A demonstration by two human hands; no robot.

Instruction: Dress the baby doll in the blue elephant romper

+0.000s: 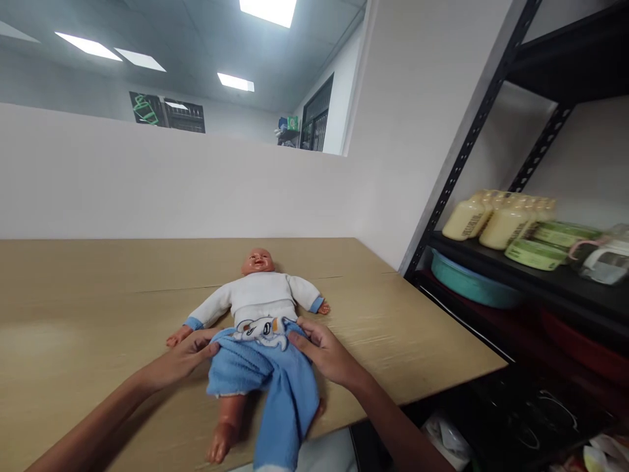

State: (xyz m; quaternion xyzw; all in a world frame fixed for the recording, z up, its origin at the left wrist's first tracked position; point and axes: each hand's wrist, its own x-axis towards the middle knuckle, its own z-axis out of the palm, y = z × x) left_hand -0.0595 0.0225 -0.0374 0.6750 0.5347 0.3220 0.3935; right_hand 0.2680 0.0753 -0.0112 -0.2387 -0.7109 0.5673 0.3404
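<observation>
A baby doll (258,261) lies on its back on the wooden table, head toward the wall. It wears a white top (260,292) with blue cuffs. Blue pants (285,393) cover its hips, with a cartoon animal patch near the waist. One pant leg is bunched up above a bare foot at left; the other hangs long over the table's front edge. My left hand (184,357) pinches the left side of the waistband, thumb on top. My right hand (324,351) grips the right side of the waistband beside the patch.
A wooden table (98,314) runs back to a white half wall (171,183). At right stands a black metal shelf (565,275) with pale yellow bottles (506,223), green packs (538,254) and a clear jug (609,259). A teal basin (472,282) sits below.
</observation>
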